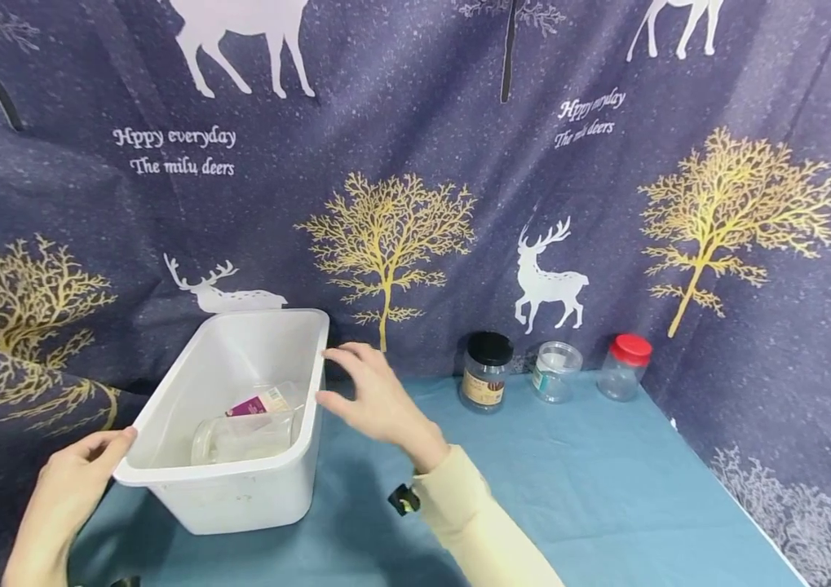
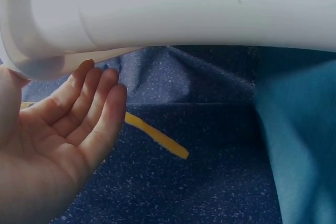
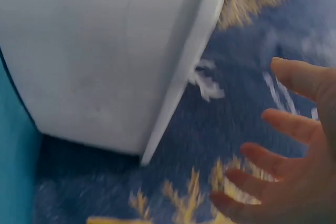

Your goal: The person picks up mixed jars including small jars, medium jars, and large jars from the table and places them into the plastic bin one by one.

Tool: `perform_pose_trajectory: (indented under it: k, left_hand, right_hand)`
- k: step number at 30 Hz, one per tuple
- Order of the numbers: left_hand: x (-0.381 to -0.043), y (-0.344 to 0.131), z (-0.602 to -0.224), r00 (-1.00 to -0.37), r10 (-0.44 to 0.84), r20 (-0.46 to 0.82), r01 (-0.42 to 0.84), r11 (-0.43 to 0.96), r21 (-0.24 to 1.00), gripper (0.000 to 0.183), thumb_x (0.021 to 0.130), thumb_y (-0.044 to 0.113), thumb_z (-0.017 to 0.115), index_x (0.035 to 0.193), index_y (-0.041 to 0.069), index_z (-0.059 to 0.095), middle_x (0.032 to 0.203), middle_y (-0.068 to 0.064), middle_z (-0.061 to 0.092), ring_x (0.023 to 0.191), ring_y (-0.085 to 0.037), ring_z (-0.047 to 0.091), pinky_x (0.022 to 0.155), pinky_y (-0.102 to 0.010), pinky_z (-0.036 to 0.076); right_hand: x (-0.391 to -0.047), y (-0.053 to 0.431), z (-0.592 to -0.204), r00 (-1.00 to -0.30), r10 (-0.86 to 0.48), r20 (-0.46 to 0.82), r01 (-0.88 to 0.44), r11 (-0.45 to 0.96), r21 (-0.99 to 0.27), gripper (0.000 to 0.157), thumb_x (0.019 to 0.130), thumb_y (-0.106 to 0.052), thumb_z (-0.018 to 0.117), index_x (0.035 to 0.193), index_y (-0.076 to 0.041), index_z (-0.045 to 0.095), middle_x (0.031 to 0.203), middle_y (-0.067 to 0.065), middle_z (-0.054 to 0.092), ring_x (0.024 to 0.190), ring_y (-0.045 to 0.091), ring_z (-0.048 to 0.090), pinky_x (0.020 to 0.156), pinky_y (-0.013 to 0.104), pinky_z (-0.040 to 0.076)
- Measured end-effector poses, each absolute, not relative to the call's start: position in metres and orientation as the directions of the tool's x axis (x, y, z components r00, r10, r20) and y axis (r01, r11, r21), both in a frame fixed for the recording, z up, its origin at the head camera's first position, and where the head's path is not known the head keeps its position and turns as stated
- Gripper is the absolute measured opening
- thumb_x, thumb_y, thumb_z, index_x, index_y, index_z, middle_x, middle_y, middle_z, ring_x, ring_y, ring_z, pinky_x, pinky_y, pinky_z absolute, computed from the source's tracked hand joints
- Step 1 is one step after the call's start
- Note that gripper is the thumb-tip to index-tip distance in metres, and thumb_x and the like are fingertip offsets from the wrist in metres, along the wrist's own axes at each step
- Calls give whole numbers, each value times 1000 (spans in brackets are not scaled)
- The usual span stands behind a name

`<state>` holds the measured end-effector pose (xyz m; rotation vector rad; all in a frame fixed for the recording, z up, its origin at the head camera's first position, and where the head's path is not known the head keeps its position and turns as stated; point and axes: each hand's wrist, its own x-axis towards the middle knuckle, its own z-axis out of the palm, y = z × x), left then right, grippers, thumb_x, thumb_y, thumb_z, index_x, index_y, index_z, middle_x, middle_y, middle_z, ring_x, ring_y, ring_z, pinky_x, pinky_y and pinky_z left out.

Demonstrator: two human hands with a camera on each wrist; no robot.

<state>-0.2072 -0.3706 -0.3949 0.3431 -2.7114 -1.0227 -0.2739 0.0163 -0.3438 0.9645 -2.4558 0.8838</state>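
A white plastic tub [image 1: 239, 499] stands at the left of the table, several hand widths long. At its near left corner my left hand [image 1: 77, 481] holds the rim, thumb on top and fingers underneath, as the left wrist view shows. My right hand [image 1: 374, 399] is beside the tub's right wall, fingers spread and holding nothing; in the right wrist view a gap shows between the fingertips [image 3: 281, 66] and the rim. Inside the tub lies a clear jar [image 1: 249, 438] on its side, with a purple and white label [image 1: 257, 404] behind it.
Along the back of the blue-green tablecloth [image 1: 576, 489] stand a jar with a black lid [image 1: 487, 371], a clear jar without a visible lid [image 1: 556, 375] and a red-lidded jar [image 1: 624, 368]. A dark patterned curtain [image 1: 422, 122] hangs behind the table.
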Motion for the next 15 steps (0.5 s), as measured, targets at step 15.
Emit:
perform_pose_trajectory:
  k: [15]
  left_hand:
    - [-208, -371, -392, -945, -310, 104, -163, 720, 674, 70, 99, 55, 46, 127, -8, 58, 108, -25, 67, 87, -24, 60, 69, -46, 42]
  right_hand:
    - [-289, 122, -392, -780, -22, 626, -567, 450, -690, 38, 89, -21, 75, 124, -14, 65, 120, 1, 61, 108, 15, 55, 88, 43, 47]
